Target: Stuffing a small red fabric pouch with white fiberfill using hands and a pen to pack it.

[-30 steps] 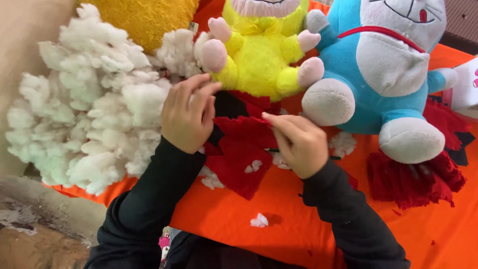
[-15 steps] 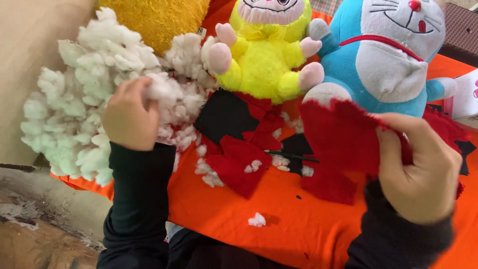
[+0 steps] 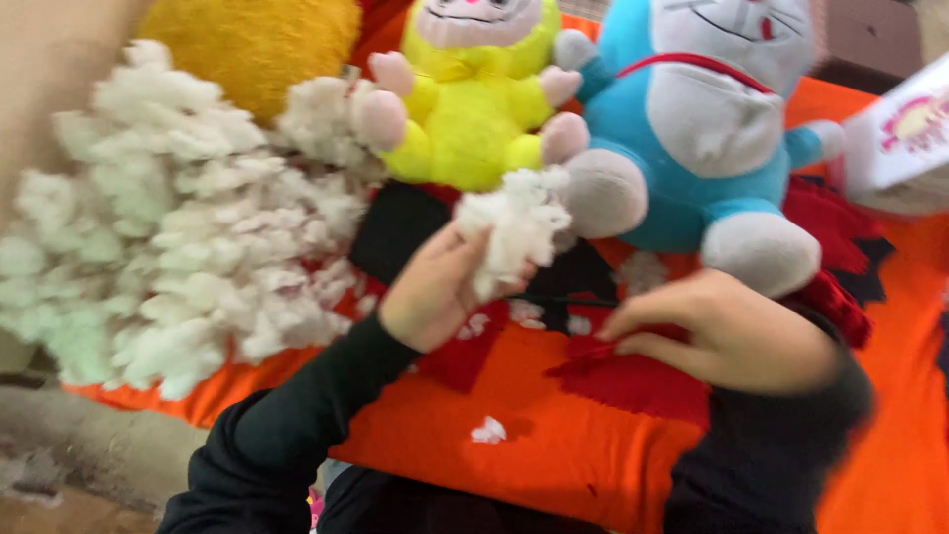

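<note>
Left hand (image 3: 430, 292) gripping white stuffing clump (image 3: 514, 232) upright, right hand (image 3: 722, 331) pinching flat red fabric (image 3: 633, 376)

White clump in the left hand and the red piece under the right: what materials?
White clump in the left hand: loose fibre stuffing by its wispy, matte tufts, probably polyester. Red piece pinched by the right hand: likely felt or fleece, flat, matte, jagged-edged; motion blur hides any weave.

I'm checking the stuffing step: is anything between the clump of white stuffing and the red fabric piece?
Nothing visible: the left hand holds the stuffing clump just left of the red fabric piece pinched by the right hand.
</note>
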